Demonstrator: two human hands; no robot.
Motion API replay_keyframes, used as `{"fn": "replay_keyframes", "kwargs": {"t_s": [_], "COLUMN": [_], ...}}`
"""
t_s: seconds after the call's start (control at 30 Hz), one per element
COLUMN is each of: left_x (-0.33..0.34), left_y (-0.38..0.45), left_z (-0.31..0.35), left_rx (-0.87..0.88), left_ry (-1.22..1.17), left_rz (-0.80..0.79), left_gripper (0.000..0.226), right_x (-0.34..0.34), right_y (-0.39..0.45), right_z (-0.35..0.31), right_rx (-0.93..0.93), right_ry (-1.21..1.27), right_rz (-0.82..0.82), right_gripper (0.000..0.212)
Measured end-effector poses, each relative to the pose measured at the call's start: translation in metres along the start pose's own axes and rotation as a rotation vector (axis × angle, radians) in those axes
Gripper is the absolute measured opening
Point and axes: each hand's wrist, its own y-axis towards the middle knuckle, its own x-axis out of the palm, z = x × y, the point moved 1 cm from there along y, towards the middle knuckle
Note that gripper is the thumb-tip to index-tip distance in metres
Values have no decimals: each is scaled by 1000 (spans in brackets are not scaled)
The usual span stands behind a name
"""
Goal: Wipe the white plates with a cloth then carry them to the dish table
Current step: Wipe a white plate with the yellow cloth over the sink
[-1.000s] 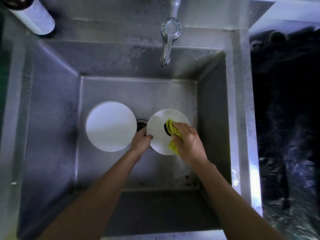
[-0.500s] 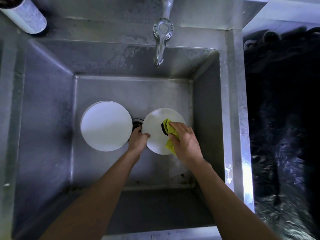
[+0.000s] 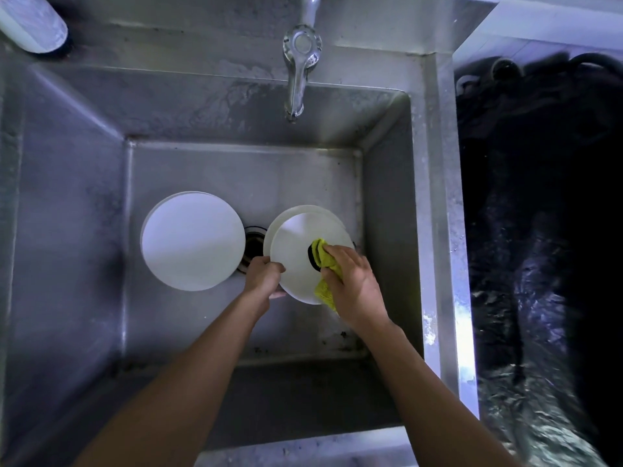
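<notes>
Two stacks of white plates lie in a steel sink (image 3: 387, 197). The left stack (image 3: 192, 241) sits flat beside the drain (image 3: 253, 247). My left hand (image 3: 264, 274) grips the near-left rim of the top plate (image 3: 296, 257) of the right stack, and that plate is lifted and tilted off the plate beneath (image 3: 303, 210). My right hand (image 3: 354, 284) holds a yellow-green cloth (image 3: 325, 264) pressed on the lifted plate's right side.
A chrome tap (image 3: 300, 69) hangs over the sink's back wall. A white cylindrical container (image 3: 33, 25) lies on the ledge at the top left. Right of the sink rim is a dark, wet area (image 3: 539, 230).
My left hand has lifted the top plate of the right stack, so a second plate shows beneath it. The cloth hand stays on the plate's right side.
</notes>
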Motion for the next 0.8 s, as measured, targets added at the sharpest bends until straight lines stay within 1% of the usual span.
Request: {"fn": "replay_keyframes", "kwargs": {"t_s": [0.13,0.27,0.33,0.5,0.6,0.7,0.8], "left_x": [5,6,5,-3,-11,-17,-21], "left_y": [-8,-18,-23,-48,-74,-105,-143], "left_z": [0,0,1,6,11,18,23], "left_rx": [-11,-16,-2,16,46,94,158], "left_ry": [-6,-44,-45,-70,-124,-203,-247], "left_rz": [-25,-97,-100,-102,-116,-148,-176], "left_gripper": [23,46,51,53,54,56,52], "right_x": [0,-5,-10,-27,-43,-63,-85], "right_y": [-12,-23,-28,-37,-42,-50,-62], "right_z": [2,4,3,-1,-9,-22,-40], "right_rx": [12,15,14,-18,-59,-122,-209], "right_ry": [17,33,37,41,40,49,46], "right_rz": [-6,17,26,22,28,30,30], "right_gripper": [42,43,43,46,46,47,47]}}
